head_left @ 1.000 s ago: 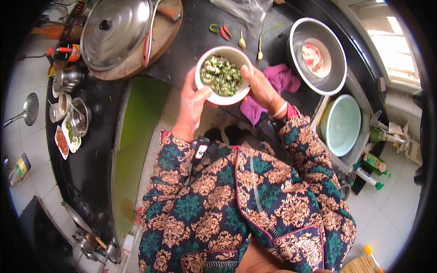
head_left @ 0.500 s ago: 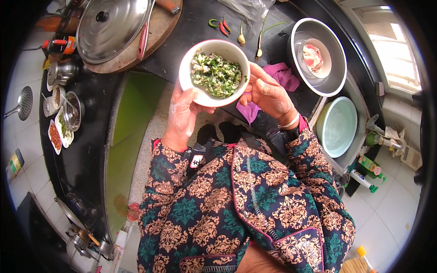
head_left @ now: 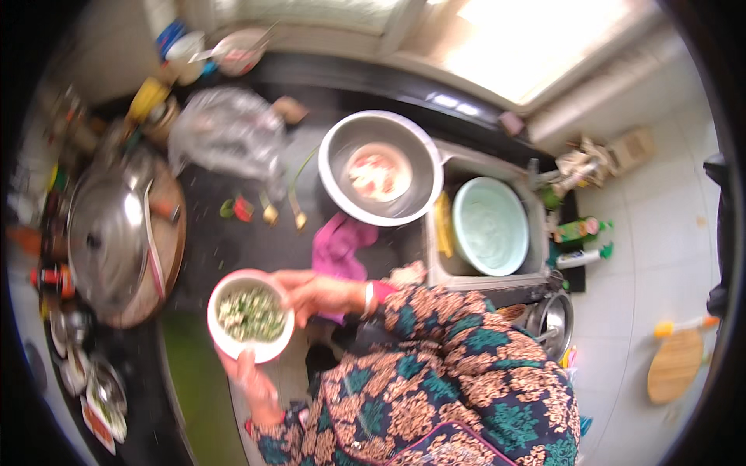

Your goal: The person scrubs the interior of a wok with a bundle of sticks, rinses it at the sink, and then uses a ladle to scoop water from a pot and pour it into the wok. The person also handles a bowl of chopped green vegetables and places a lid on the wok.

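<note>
A white bowl with a reddish rim point(head_left: 268, 351) holds a chopped green-and-white mixture point(head_left: 252, 314). My left hand point(head_left: 252, 380) grips its near side, the thumb up at the rim and the other fingers mostly hidden beneath. At the bowl's right side, my right hand point(head_left: 322, 295) has its fingers closed against the wall, slightly blurred. A purple cloth point(head_left: 342, 247) lies on the dark counter just beyond my right hand. The bowl is held in the air, near the counter's front edge.
A grey metal basin point(head_left: 330, 182) holds a bowl of pinkish meat point(head_left: 378, 172). Right of it, a pale green basin point(head_left: 491, 225) stands in the sink point(head_left: 536, 268). At left, a large lid point(head_left: 105, 241) covers part of a round chopping board point(head_left: 172, 268). Peppers point(head_left: 242, 208) and a plastic bag point(head_left: 225, 132) lie behind.
My view has swung to the right, showing more of the sink and window. The bowl and both hands now appear lower and farther left, still together.
</note>
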`<state>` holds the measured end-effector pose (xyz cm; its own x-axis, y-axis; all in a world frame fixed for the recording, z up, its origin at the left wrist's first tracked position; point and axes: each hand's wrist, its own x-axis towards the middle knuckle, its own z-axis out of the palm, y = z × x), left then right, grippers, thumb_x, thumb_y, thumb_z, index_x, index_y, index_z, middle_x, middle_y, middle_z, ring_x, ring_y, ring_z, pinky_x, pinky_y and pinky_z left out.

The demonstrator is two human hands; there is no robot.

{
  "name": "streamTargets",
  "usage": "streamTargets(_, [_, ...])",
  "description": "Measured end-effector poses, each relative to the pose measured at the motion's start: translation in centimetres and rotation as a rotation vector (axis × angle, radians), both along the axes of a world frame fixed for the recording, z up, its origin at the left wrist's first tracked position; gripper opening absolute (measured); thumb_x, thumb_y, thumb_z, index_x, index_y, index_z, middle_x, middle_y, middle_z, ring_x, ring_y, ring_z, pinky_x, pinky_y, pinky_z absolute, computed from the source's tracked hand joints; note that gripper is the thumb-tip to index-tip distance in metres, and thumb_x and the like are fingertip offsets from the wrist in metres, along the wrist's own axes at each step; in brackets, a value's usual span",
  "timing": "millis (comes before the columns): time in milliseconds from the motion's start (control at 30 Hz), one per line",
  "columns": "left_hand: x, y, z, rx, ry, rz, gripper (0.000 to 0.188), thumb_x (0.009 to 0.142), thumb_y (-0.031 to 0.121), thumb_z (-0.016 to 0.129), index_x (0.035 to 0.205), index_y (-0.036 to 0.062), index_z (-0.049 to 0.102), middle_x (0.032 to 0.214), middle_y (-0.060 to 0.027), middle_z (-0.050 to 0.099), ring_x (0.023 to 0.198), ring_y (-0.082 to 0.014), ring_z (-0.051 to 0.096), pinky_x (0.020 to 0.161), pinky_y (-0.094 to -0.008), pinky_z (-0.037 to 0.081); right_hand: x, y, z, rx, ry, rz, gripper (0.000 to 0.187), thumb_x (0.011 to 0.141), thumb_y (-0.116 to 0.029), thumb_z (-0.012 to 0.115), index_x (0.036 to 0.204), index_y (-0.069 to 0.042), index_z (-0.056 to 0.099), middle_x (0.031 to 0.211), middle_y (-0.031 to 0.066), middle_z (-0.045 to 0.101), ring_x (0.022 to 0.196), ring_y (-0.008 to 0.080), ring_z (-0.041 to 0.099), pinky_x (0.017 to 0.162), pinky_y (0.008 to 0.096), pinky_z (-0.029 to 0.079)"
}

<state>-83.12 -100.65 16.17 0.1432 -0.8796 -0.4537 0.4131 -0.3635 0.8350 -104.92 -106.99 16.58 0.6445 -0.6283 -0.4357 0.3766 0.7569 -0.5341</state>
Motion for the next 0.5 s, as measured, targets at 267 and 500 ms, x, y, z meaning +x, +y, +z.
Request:
streamTargets(267, [-1.1, 0.6, -0.3, -0.023, 0.019, -0.16, 0.072, 0.078, 0.016, 0.056, 0.145, 0.0019, 0.036, 0.136, -0.0133, 0.049, 0.122, -0.0258, 0.052, 0.102, -0.038, 0.045, -1.8, 2.2, -0.8, -0.135, 0.272, 0.005, 0.055, 0.095, -0.02, 0.06, 0.146, -0.007, 0.041, 0.108, 0.0023, 0.064, 0.083, 0.0082, 0.064, 0.064, 0.0206, 0.052])
streamTargets(500, [-0.8, 0.6, -2.8, 0.054, 0.145, -0.139, 0.067, 0.079, 0.017, 0.055, 0.142, 0.0055, 0.04, 0.121, -0.0132, 0.058, 0.094, -0.0241, 0.064, 0.064, -0.0328, 0.054, -5.1, 3.3, -1.7, -0.615, 1.015, 0.0, 0.048, 0.09, -0.032, 0.07, 0.126, -0.002, 0.057, 0.103, 0.0108, 0.065, 0.088, 0.0241, 0.066, 0.073, 0.0355, 0.054])
